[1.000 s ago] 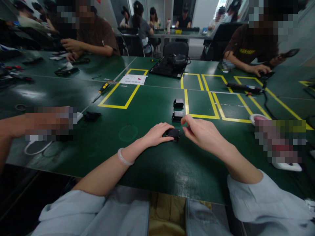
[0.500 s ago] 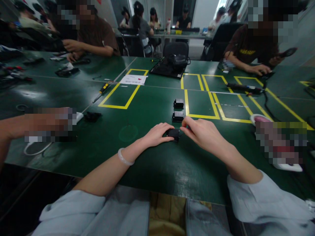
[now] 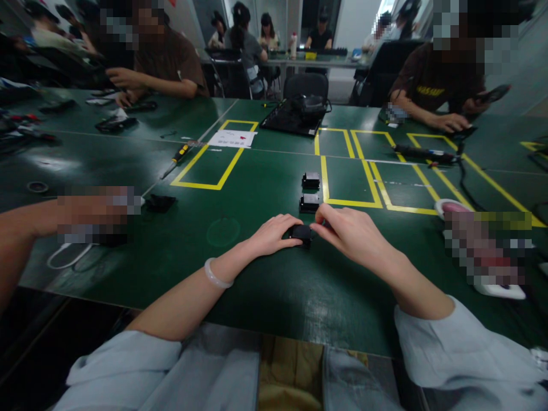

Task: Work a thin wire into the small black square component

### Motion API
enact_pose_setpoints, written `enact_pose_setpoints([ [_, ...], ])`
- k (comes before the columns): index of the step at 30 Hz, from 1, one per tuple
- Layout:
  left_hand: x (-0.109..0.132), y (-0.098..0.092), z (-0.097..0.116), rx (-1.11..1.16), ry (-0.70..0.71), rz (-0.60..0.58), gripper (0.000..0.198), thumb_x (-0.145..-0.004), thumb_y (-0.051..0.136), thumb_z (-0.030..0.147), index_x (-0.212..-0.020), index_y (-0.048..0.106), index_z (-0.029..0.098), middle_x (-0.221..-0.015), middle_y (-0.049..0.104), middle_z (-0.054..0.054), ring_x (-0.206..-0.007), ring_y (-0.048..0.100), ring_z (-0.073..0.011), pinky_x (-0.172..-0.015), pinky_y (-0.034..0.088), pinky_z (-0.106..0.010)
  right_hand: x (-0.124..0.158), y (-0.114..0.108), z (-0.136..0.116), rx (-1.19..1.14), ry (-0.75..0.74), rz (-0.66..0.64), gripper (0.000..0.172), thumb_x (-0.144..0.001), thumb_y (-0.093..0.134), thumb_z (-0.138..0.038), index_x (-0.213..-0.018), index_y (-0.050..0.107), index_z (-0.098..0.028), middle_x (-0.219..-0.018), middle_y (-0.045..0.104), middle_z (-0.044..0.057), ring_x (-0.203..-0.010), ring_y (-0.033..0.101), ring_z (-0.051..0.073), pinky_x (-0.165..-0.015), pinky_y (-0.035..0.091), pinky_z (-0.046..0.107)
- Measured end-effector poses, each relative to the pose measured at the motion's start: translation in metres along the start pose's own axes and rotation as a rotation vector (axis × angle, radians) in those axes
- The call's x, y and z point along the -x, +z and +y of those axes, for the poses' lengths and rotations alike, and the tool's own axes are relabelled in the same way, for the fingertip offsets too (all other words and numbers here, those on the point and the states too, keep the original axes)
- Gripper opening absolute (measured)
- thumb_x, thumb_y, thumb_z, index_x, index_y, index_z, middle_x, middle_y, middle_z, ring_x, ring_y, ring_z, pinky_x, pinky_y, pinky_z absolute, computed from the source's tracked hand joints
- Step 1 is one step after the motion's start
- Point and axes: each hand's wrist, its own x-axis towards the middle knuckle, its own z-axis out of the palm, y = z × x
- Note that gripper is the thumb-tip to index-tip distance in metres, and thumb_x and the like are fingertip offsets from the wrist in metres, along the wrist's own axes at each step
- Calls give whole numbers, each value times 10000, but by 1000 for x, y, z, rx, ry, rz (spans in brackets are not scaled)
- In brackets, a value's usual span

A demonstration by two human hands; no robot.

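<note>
A small black box-like part (image 3: 302, 232) lies on the green table (image 3: 240, 274) in front of me. My left hand (image 3: 270, 234) rests on its left side, fingers curled over it and holding it down. My right hand (image 3: 349, 234) comes in from the right with thumb and fingers pinched at the part's right edge. What the pinch holds is too small to make out. Two more black parts, a nearer one (image 3: 309, 202) and a farther one (image 3: 310, 180), sit in a row just beyond.
Yellow tape rectangles (image 3: 214, 165) mark the table. A screwdriver (image 3: 176, 156), a paper sheet (image 3: 232, 138) and a black tray (image 3: 295, 117) lie farther off. A neighbour's arm (image 3: 25, 222) reaches in at left. A white and pink object (image 3: 456, 206) is at right. Other people sit around the table.
My right hand has come down and moved left until its pinched fingertips meet the part's right edge. My left hand has stayed on the part.
</note>
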Motion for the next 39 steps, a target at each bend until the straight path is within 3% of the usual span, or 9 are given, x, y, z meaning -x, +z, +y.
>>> enact_pose_setpoints([
  [6,0,0,0,7,-2,-2,417,-896,588,509,-1206,557,231,-1158,599,-73,-1042,548,-247,-907,440,-387,-1,2,1,27,-18,-10,247,-966,445,-412,-913,556,-198,-710,638,18,-631,567,168,-554,252,260],
  [10,0,1,-1,1,3,2,422,-897,590,506,-1215,552,231,-1149,603,-72,-1035,549,-247,-902,440,-383,-2,1,-2,100,59,-49,331,-993,350,-433,-954,572,-191,-683,649,37,-610,585,186,-544,234,270],
  [17,-1,-1,1,1,3,-3,411,-898,588,503,-1205,558,230,-1164,598,-74,-1046,547,-248,-902,438,-380,1,-3,-1,-9,22,-16,193,-957,388,-260,-1089,506,-184,-834,689,39,-678,618,173,-571,296,263],
  [24,-1,-1,1,15,4,-8,434,-896,590,508,-1231,551,234,-1161,599,-75,-1049,547,-249,-912,436,-383,0,-4,-1,45,51,-50,268,-983,359,-396,-974,536,-196,-720,660,36,-634,596,187,-557,268,266],
  [32,-1,-1,1,13,-1,-6,429,-891,588,527,-1198,560,229,-1147,601,-75,-1041,552,-249,-904,440,-384,1,-3,-1,-50,23,-23,206,-932,393,-256,-1105,477,-183,-825,678,40,-674,605,171,-585,309,260],
  [39,-1,-1,0,15,12,-8,431,-900,582,508,-1230,546,232,-1164,601,-75,-1045,552,-246,-913,436,-388,-1,-5,-3,63,68,-68,267,-985,362,-391,-969,541,-193,-740,669,47,-656,604,192,-566,268,271],
])
